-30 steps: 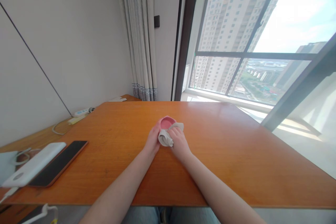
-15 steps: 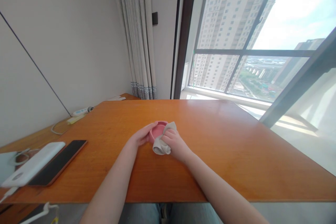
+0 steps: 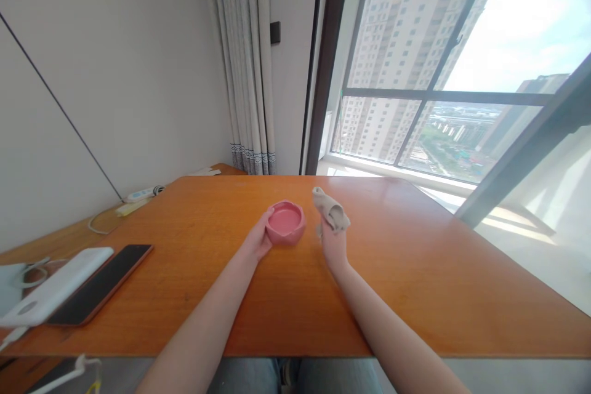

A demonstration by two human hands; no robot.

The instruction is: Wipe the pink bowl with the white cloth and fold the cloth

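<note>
A pink faceted bowl [image 3: 285, 236] with a round hollow is over the middle of the wooden table. My left hand [image 3: 260, 237] grips its left side, thumb near the rim. To the right, my right hand [image 3: 334, 246] is closed on a crumpled light grey cloth [image 3: 329, 205], which sticks up above the fist. The cloth and the bowl are apart, with a strip of table showing between them. Whether the bowl rests on the tabletop or is held just above it, I cannot tell.
On the left of the wooden table [image 3: 392, 271] lie a dark phone [image 3: 101, 286] and a white power bank [image 3: 60, 286] with a cable. A power strip [image 3: 141, 195] sits by the wall at the back left. A window [image 3: 443, 95] is beyond the table's far right.
My right hand has drawn the cloth out of the bowl and moved it right and upward. My left hand has shifted the bowl slightly right, and its hollow now shows fully.
</note>
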